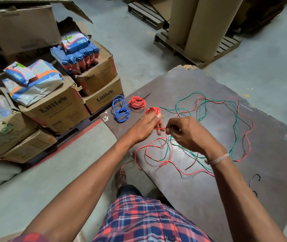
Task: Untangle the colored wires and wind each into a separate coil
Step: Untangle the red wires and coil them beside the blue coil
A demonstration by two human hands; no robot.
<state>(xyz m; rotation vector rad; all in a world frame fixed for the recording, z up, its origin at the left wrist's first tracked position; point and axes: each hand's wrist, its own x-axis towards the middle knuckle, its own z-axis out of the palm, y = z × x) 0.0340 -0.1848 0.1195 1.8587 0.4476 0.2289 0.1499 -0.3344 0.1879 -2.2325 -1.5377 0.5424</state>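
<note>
A dark board [226,180] serves as the work surface. Red wire is wound into a small coil [152,110] around the outstretched fingers of my left hand [146,126]. My right hand [188,135] pinches the red wire running off that coil, just right of my left hand. A loose tangle of red, green and black wires [214,130] sprawls over the board behind and below my right hand. At the board's far left corner lie a finished red coil [137,102] and two blue coils [120,109].
Stacked cardboard boxes [55,109] with blue packets [77,53] on top stand to the left. Large brown paper rolls [200,23] sit on a pallet at the back. A short black wire piece [254,180] lies on the board's right. My sandalled foot [120,177] is beside the board's near edge.
</note>
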